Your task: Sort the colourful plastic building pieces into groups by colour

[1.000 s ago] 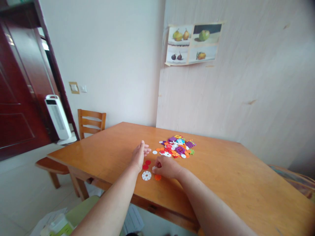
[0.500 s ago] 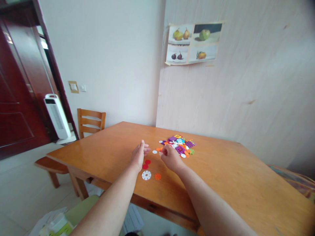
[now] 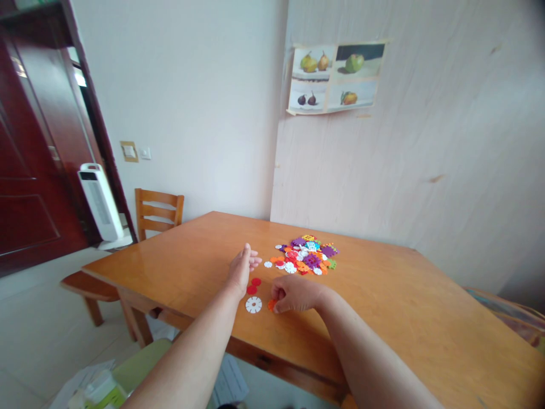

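Note:
My left hand [image 3: 244, 267] is open, held on edge with the thumb up and the fingers stretched to the right. It holds nothing and is beside two red discs [image 3: 254, 286] on the table. My right hand [image 3: 293, 293] is bent down with curled fingers, its thumb and fingertips on an orange notched disc [image 3: 271, 305]. The hand covers part of that disc. A larger white notched disc [image 3: 254, 305] lies flat just left of it. Beyond the hands is a pile of colourful plastic snap discs [image 3: 312, 260], with a small white disc [image 3: 268, 264] at its left side.
The wooden table [image 3: 383, 318] stands against the wall, where a sheet of fruit pictures [image 3: 336, 78] hangs. At the left are a wooden chair [image 3: 158, 211], a white tower appliance [image 3: 100, 201] and a dark red door [image 3: 29, 170].
My right hand has moved from the pile's near edge toward me, onto the orange disc. More of the pile's red and white discs show. My left hand has stayed in place.

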{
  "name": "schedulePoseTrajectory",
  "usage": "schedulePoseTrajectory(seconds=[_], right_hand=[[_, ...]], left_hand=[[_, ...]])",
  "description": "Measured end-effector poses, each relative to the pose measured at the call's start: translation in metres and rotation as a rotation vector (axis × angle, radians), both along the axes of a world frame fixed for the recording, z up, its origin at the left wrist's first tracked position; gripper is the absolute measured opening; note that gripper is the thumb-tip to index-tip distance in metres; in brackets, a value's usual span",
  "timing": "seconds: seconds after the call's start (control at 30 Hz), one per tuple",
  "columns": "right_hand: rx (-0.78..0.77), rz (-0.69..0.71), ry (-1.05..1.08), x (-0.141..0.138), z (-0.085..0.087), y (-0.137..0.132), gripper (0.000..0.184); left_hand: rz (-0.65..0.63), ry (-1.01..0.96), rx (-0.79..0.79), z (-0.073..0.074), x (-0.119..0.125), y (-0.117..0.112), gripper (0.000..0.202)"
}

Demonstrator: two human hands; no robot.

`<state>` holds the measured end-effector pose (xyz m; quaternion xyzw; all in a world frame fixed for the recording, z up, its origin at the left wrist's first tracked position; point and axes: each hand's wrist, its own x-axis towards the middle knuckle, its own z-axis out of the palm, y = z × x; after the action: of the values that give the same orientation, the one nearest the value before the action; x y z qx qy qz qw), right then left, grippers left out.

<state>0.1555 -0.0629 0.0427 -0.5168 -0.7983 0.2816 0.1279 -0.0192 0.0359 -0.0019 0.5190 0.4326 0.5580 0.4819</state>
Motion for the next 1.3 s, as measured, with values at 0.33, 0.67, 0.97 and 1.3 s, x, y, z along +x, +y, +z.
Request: schedulePoseTrajectory(seconds=[0.33, 0.67, 0.97, 1.3], right_hand=[[0.242, -0.28, 0.089, 0.0, -0.009, 0.014, 0.01], [0.393, -0.271, 0.037, -0.033, -0.012, 0.005, 0.022], [0.211, -0.165, -0.058, -0.054, -0.016, -0.002, 0.032], [0.143, -0.152, 0.032, -0.051, -0.022, 0.005, 0.028]], left_hand=[[-0.006, -0.006, 0.004, 0.0, 0.0, -0.002, 0.072], [-0.014, -0.016, 0.014, 0.0, 0.0, -0.003, 0.071], [-0.016, -0.006, -0.009, -0.001, 0.001, 0.001, 0.072], [-0.003, 0.001, 0.005, -0.001, 0.001, 0.001, 0.071]])
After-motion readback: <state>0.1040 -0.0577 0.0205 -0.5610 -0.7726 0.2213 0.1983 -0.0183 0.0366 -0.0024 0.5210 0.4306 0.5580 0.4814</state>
